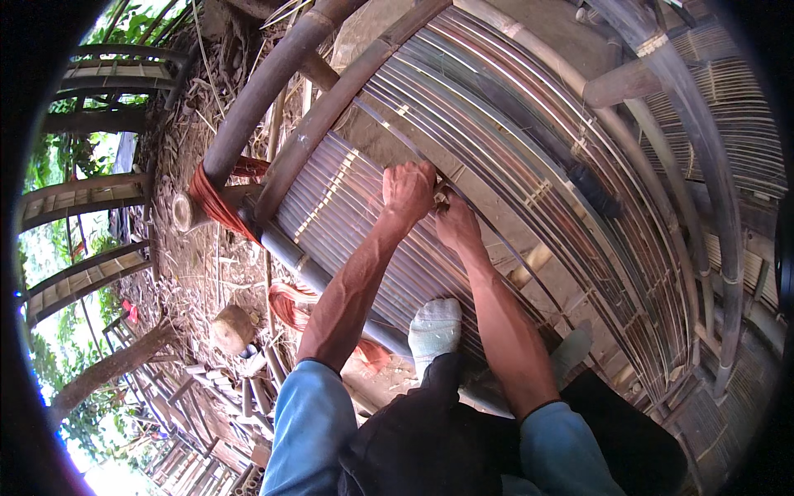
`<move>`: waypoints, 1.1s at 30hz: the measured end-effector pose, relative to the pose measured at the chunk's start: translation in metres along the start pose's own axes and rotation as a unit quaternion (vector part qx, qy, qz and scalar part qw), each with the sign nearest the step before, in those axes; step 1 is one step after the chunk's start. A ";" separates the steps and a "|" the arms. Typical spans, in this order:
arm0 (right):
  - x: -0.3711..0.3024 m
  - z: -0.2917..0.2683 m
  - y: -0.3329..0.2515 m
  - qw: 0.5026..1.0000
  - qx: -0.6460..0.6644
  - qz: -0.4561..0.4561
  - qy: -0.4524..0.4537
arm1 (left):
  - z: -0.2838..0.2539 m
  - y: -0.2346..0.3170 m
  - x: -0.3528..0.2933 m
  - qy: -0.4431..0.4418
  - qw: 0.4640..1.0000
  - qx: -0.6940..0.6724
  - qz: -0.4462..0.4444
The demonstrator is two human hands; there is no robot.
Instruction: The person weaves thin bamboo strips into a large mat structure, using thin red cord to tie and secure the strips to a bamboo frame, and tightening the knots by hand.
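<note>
My left hand [408, 192] is closed in a fist at the edge of a row of slats, against a long, thin bamboo strip [490, 217] that runs slantwise across a gap. Just to its right, my right hand [457, 223] is pinched closed, its fingertips nearly touching the left. Whatever lies between those fingers is mostly hidden; a small pale bit shows there. Below both hands spread close-set bamboo slats [339, 217], crossed by a pale woven binding [327, 195]. My socked foot [435, 331] rests on the slats.
A thick bamboo pole frame [277, 70] borders the slats on the left, with orange cloth [217, 198] wound around its joint. Beyond the gap lies another slatted section [529, 124] bearing a dark bundle [594, 188]. A cut log [232, 328] sits on the littered ground.
</note>
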State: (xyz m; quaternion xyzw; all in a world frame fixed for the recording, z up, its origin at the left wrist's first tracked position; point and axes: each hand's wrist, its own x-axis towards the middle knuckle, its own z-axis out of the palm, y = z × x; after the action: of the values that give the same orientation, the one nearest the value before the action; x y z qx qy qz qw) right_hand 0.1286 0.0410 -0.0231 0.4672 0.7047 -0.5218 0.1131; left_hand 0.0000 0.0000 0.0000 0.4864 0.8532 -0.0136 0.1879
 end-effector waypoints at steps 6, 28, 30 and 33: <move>0.002 -0.003 -0.006 0.997 0.031 0.042 0.048 | 0.007 -0.003 0.012 0.027 1.000 -0.015 0.005; -0.063 -0.009 -0.008 0.928 0.067 -0.200 0.306 | -0.045 -0.030 -0.029 -0.103 0.888 -0.444 0.058; -0.064 -0.012 -0.012 0.915 0.139 -0.221 0.307 | -0.043 -0.033 -0.037 -0.142 0.825 -0.548 0.005; -0.066 -0.021 -0.017 0.903 0.221 -0.220 0.297 | -0.034 -0.028 -0.046 -0.138 0.686 -0.713 -0.057</move>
State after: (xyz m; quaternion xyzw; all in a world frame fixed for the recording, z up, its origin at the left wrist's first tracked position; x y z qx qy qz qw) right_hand 0.1580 0.0231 0.0392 0.4470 0.6573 -0.5125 -0.3248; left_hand -0.0125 -0.0453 0.0423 0.1493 0.5962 0.5207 0.5926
